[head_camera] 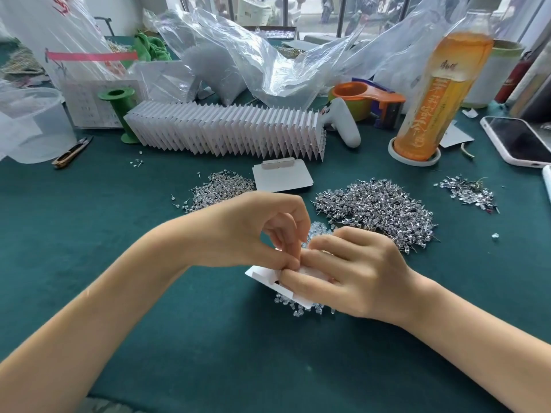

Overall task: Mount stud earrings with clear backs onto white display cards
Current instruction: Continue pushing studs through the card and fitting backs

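Note:
Both hands meet over a white display card (262, 274) held just above the green table. My left hand (262, 231) pinches something small at the card's top edge with thumb and curled fingers; what it pinches is hidden. My right hand (351, 269) grips the card, fingers curled over its face. Clear backs (293, 308) lie scattered under the card. Piles of stud earrings lie at the right (378, 210) and at the left (220, 189). A long row of filled cards (226, 129) stands behind, with blank cards (281, 177) in front of it.
An orange drink bottle (438, 93) stands at the right, a phone (521, 141) beyond it. A smaller heap of earrings (468, 190) lies far right. Thread snips (71, 153), a green spool (119, 114), a tape dispenser (369, 99) and plastic bags (238, 58) crowd the back.

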